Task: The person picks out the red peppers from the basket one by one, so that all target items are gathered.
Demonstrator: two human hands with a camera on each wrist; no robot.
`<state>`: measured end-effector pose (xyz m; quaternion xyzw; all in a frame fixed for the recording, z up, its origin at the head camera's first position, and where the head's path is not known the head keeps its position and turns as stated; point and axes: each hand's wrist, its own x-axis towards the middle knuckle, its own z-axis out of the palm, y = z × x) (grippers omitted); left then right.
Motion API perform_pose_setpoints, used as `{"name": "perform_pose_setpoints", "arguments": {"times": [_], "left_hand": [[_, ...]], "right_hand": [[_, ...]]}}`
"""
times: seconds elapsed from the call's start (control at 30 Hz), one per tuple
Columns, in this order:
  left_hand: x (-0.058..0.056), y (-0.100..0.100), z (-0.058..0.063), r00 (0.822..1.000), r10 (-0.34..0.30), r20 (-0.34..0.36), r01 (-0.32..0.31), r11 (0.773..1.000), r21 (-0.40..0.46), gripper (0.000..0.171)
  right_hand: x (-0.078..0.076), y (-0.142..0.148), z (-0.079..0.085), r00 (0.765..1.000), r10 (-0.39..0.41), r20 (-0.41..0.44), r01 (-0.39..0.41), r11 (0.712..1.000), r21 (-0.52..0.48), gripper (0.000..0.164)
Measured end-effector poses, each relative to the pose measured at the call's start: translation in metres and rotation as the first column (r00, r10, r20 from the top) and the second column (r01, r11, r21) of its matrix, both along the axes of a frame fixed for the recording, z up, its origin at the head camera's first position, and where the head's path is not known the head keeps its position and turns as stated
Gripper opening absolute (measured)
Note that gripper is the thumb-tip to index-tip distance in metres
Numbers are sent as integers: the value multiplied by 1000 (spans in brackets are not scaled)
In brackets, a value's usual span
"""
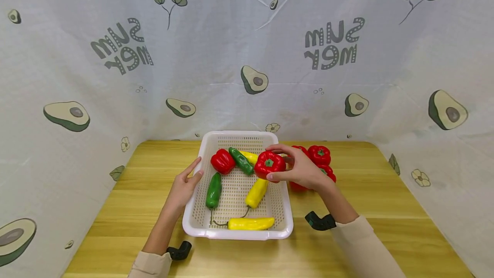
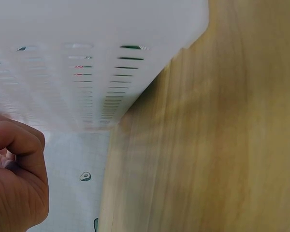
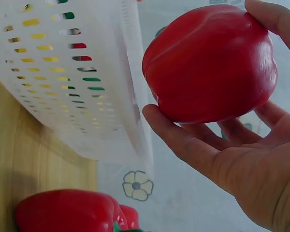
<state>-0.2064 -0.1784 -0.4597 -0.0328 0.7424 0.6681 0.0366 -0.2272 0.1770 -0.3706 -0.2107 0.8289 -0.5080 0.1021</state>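
Observation:
My right hand (image 1: 302,168) grips a red bell pepper (image 1: 269,164) above the right rim of a white plastic basket (image 1: 285,203). In the right wrist view the same bell pepper (image 3: 210,65) sits between thumb and fingers, beside the basket wall (image 3: 121,96). My left hand (image 1: 183,188) holds the basket's left rim, thumb and index finger on it; the left wrist view shows other fingers (image 2: 19,140) curled by the wall. Inside the basket lie another red bell pepper (image 1: 223,161), green peppers (image 1: 241,161) (image 1: 214,191) and yellow peppers (image 1: 256,193) (image 1: 251,224), one partly hidden.
Several red bell peppers (image 1: 319,155) lie grouped on the wooden table (image 1: 359,183) right of the basket, partly covered by my right hand and forearm. A pale curtain (image 1: 216,55) with avocado prints hangs behind and along both sides of the table.

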Motion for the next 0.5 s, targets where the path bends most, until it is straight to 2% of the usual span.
{"name": "perform_pose_setpoints", "arguments": {"times": [0.2, 0.5], "left_hand": [[0, 0, 1, 1000, -6, -7, 6, 1000, 6, 54], [-1, -1, -2, 1000, -11, 7, 11, 1000, 10, 53]], "right_hand": [[17, 19, -1, 994, -105, -22, 106, 994, 22, 72], [37, 50, -8, 985, -169, -45, 170, 985, 13, 67]]}}
